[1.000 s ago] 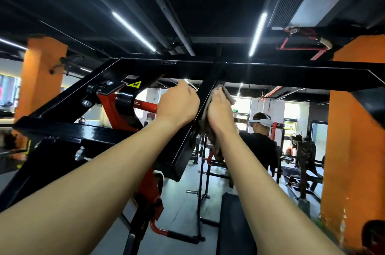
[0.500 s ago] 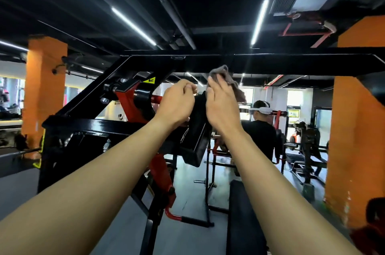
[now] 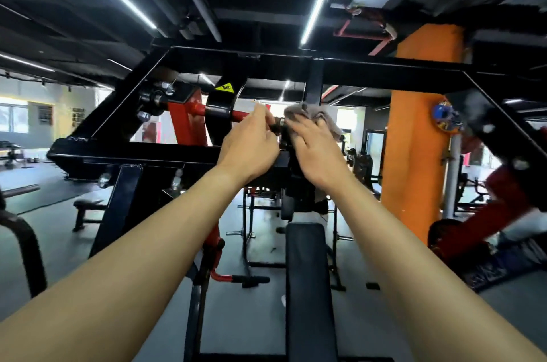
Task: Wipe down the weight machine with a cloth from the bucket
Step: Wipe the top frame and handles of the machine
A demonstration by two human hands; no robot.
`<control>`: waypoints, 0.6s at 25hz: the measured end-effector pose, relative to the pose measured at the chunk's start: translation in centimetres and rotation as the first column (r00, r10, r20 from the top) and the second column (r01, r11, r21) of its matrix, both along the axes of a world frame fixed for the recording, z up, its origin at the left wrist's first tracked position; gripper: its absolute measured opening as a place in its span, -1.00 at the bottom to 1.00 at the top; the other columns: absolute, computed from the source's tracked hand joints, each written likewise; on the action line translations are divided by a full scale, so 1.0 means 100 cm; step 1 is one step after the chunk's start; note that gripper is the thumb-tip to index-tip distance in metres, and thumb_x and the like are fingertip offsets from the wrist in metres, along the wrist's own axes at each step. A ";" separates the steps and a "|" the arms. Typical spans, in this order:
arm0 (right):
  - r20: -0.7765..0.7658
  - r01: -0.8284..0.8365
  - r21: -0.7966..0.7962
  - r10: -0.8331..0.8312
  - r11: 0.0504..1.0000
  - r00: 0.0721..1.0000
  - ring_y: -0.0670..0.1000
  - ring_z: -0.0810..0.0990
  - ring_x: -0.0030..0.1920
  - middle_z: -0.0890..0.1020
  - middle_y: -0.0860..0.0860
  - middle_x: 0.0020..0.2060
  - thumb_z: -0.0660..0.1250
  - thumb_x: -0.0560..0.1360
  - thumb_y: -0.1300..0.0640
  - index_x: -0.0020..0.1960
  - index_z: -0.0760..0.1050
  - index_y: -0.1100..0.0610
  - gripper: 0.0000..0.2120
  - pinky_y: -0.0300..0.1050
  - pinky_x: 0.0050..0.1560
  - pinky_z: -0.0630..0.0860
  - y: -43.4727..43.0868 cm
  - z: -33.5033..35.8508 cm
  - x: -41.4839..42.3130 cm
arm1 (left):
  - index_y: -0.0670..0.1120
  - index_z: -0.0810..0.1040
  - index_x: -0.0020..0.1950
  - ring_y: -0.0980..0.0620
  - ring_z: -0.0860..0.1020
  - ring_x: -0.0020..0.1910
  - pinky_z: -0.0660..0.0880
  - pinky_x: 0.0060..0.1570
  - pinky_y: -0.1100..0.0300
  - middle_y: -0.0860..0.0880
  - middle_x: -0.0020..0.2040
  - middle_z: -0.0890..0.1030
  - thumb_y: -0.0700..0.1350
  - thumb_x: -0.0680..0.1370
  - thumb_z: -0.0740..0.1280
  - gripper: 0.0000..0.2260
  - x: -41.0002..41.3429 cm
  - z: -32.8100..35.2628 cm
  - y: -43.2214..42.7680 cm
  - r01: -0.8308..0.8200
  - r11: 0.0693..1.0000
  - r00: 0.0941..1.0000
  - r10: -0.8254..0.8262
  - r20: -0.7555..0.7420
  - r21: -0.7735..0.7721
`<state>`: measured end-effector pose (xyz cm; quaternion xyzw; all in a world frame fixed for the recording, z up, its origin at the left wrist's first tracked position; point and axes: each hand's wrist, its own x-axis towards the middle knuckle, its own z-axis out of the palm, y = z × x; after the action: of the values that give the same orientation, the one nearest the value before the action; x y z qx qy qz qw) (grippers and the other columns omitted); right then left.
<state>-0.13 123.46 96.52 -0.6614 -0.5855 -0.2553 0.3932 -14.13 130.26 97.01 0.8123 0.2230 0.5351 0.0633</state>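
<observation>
- Overhead, a person's two bare hands work at the middle of a black weight machine [image 3: 133, 151], at twelve o'clock from the head camera.
- The right hand [image 3: 316, 154] lays straight, slightly spread fingers [image 3: 299, 132] flat on a gray cloth [image 3: 325, 117]. It presses the cloth to a dark upright part of the frame, and folds bunch out at twelve and two o'clock of the fingertips.
- The left hand [image 3: 251, 151], just beside it at nine o'clock, curls thumb and fingers onto a dark collar [image 3: 278, 126] at the end of a red bar [image 3: 196, 109]. How firmly it grips cannot be told.
- The cloth looks soft, light and limp, and is likely damp. It would probably slide off steel unless held under the palm, so a flat press or a bunched handful at its middle seems the best hold.
- The machine reads as heavy, rigid painted steel, probably slick when wet. Its fixed frame tubes appear safer to brace on than the pivoting red parts near the yellow warning sticker [image 3: 224, 86].
- A black bench pad [image 3: 307, 273] lies at six o'clock below the hands, and an orange pillar [image 3: 420, 139] stands at three o'clock. No bucket is in view.
</observation>
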 end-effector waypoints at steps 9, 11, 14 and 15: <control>0.076 0.090 -0.012 -0.089 0.996 0.993 0.08 0.37 0.32 0.62 -0.01 0.21 -0.05 0.56 0.00 0.20 0.60 0.08 -0.51 0.13 0.44 0.28 -0.014 -0.015 -0.032 | -0.05 0.50 0.19 -0.22 0.57 0.07 0.38 -0.05 0.03 -0.13 0.05 0.63 -0.11 0.60 0.18 -0.79 -0.009 -0.004 -0.011 -0.089 0.996 0.987 0.092 -0.134 0.026; 0.087 0.032 0.023 -0.034 0.999 0.996 0.05 0.39 0.28 0.59 -0.02 0.21 -0.04 0.62 0.04 0.27 0.55 0.09 -0.55 0.08 0.41 0.31 -0.020 -0.041 -0.036 | -0.01 0.51 0.15 -0.17 0.58 0.06 0.37 -0.06 0.06 -0.07 0.02 0.65 -0.12 0.59 0.18 -0.80 -0.010 -0.005 -0.009 -0.058 0.998 0.993 0.060 -0.103 0.024; 0.163 0.071 -0.073 -0.058 0.995 0.985 0.04 0.31 0.45 0.50 -0.05 0.39 -0.03 0.72 -0.02 0.48 0.43 0.02 -0.56 0.00 0.52 0.21 -0.029 -0.033 -0.023 | 0.02 0.49 0.20 -0.12 0.59 0.07 0.33 -0.06 0.08 -0.01 0.02 0.64 -0.13 0.60 0.18 -0.78 -0.008 -0.010 -0.006 -0.037 0.998 0.995 0.041 -0.086 0.046; 0.153 0.125 -0.098 -0.109 0.987 0.982 0.08 0.23 0.54 0.43 -0.04 0.48 -0.04 0.73 -0.04 0.55 0.36 0.00 -0.55 0.00 0.58 0.13 -0.024 -0.021 -0.018 | 0.02 0.48 0.24 -0.13 0.59 0.08 0.32 -0.07 0.08 -0.02 0.04 0.65 -0.12 0.62 0.17 -0.78 -0.007 -0.010 -0.006 -0.046 0.997 0.995 0.051 -0.091 0.060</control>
<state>-1.97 121.08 94.44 -0.6942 -0.5859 -0.2943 0.2971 -14.84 129.65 95.97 0.8320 0.2298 0.5046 0.0165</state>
